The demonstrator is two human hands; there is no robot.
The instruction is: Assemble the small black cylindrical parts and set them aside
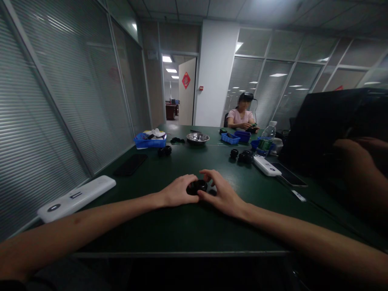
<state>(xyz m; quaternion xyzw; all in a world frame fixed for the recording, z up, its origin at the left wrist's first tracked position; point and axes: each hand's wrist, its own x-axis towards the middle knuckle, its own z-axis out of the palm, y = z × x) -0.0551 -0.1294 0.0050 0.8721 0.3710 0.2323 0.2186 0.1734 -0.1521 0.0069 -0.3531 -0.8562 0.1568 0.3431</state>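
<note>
A small black round part (201,186) sits at the middle of the green table, between my two hands. My left hand (180,190) is curled round its left side, with thumb and fingers closed on it. From the right, my right hand (222,192) reaches over the part with its thumb close to the near side. Its index finger arches above, apart from the thumb. The finger undersides and the lower part of the piece are hidden, and its exact kind is too dark to make out.
Black round parts (164,151) and more (245,157) lie farther back. A metal bowl (197,138), blue baskets (150,141) and a bottle (266,139) stand behind. White power banks (77,199) flank me. A seated person (241,117) works across; another person's arm (360,161) is at right.
</note>
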